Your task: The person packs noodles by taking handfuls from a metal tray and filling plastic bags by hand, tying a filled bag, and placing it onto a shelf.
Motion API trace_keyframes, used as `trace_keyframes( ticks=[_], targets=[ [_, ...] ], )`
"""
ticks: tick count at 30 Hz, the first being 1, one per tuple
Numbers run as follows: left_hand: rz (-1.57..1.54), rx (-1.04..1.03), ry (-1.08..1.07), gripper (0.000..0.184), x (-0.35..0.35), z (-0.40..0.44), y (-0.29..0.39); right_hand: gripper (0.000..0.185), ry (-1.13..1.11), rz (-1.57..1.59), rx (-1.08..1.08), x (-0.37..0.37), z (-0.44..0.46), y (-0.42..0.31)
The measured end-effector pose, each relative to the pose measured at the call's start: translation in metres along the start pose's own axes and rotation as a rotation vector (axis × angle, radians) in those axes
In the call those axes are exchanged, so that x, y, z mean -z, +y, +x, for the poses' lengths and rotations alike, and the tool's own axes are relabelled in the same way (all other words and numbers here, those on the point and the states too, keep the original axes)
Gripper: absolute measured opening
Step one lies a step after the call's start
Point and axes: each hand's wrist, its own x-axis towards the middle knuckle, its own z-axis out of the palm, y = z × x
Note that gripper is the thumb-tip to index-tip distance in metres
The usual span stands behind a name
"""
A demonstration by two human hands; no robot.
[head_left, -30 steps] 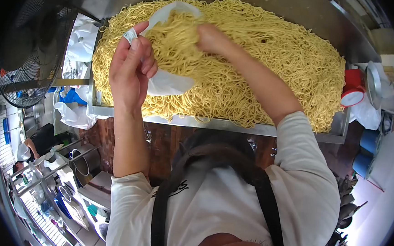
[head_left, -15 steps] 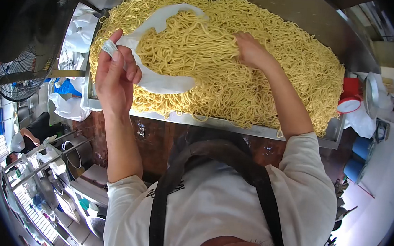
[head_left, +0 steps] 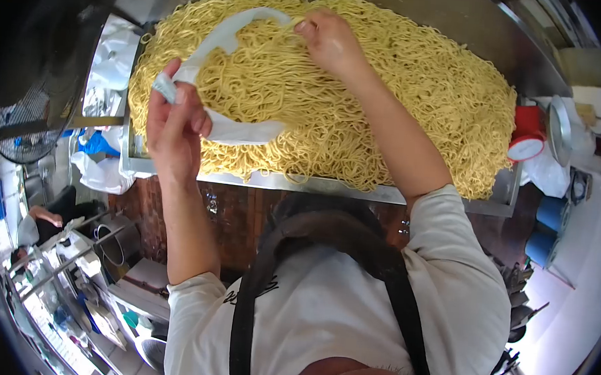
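Yellow noodles (head_left: 425, 92) fill a wide metal tray (head_left: 356, 190). On their left part lies a white plastic bag (head_left: 241, 132), spread open, with noodles inside its mouth. My left hand (head_left: 176, 126) grips the bag's left side with curled fingers; a pale wrapping is on its index finger. Above the noodles, by the bag's upper right end, is my right hand (head_left: 330, 42), its fingers curled together. Whether anything is between those fingers is too small to tell.
A fan (head_left: 30, 113) stands at the left. White bags (head_left: 103, 174) hang beside the tray's left end. A red container (head_left: 527, 134) is at its right end, with blue containers (head_left: 547, 229) below. Another person's arm (head_left: 46, 216) shows at far left.
My right hand first drew back to the right from the bag's noodles, then moved left and up to the bag's upper edge. My left hand shifted left, still on the bag.
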Motion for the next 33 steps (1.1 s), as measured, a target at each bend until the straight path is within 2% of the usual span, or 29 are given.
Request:
trace_keyframes(
  ticks=[3, 6, 7, 8, 9, 11, 13, 15, 18, 19, 22, 23, 24, 25, 27, 30, 32, 33],
  targets=[
    [-0.031, 0.008, 0.008, 0.053, 0.003, 0.002, -0.007, 0.024, 0.062, 0.598, -0.246, 0.087, -0.01, -0.013],
    [-0.01, -0.011, -0.018, 0.054, -0.014, 0.003, -0.009, 0.012, 0.291, 0.791, -0.115, 0.198, -0.022, 0.018],
    [0.005, -0.014, -0.004, 0.054, -0.02, 0.002, -0.009, 0.017, 0.461, 0.759, 0.087, 0.225, -0.018, 0.043],
    [0.011, -0.013, -0.015, 0.054, -0.025, 0.003, -0.01, 0.018, 0.662, 0.611, 0.086, 0.257, -0.019, 0.043],
    [0.019, -0.015, -0.018, 0.054, -0.028, 0.003, -0.012, 0.017, 0.729, 0.487, 0.034, 0.287, -0.024, 0.047],
    [0.008, -0.01, -0.041, 0.054, -0.03, 0.001, -0.019, 0.017, 0.742, 0.132, 0.151, 0.361, -0.036, 0.117],
    [-0.009, -0.01, -0.05, 0.053, -0.024, 0.001, -0.027, 0.022, 0.661, -0.227, 0.329, 0.429, -0.052, 0.227],
    [0.059, -0.002, 0.06, 0.052, -0.038, -0.005, -0.027, 0.032, 0.731, -0.373, -0.271, 0.441, -0.06, 0.26],
    [0.061, -0.013, 0.1, 0.051, -0.056, -0.013, -0.029, 0.043, 0.37, -0.525, -0.552, 0.376, -0.08, 0.218],
    [0.06, -0.007, 0.111, 0.051, -0.057, -0.016, -0.032, 0.05, 0.283, -0.478, -0.519, 0.337, -0.084, 0.195],
    [0.117, -0.002, 0.17, 0.047, -0.062, -0.013, -0.033, 0.074, -0.077, -0.095, -0.275, 0.167, -0.087, 0.102],
    [0.143, -0.002, 0.202, 0.046, -0.061, -0.008, -0.032, 0.084, -0.31, -0.139, -0.013, 0.108, -0.084, 0.102],
    [0.146, -0.004, 0.209, 0.042, -0.058, 0.0, -0.029, 0.085, -0.459, -0.2, 0.125, 0.069, -0.083, 0.076],
    [0.128, -0.004, 0.199, 0.04, -0.056, 0.009, -0.025, 0.085, -0.39, -0.31, 0.252, 0.021, -0.085, 0.073],
    [0.082, 0.002, 0.173, 0.037, -0.053, 0.028, -0.012, 0.087, -0.567, -0.527, 0.24, -0.019, -0.067, 0.052],
    [0.13, 0.052, 0.115, 0.036, -0.061, 0.057, 0.001, 0.077, -0.517, -0.17, 0.224, -0.056, -0.041, 0.063],
    [0.174, 0.076, -0.021, 0.036, -0.073, 0.059, 0.011, 0.047, -0.208, 0.223, 0.362, -0.068, -0.027, 0.031],
    [0.185, 0.075, -0.117, 0.036, -0.085, 0.05, 0.016, 0.05, -0.117, 0.366, 0.417, -0.074, -0.021, 0.008]
  ],
)
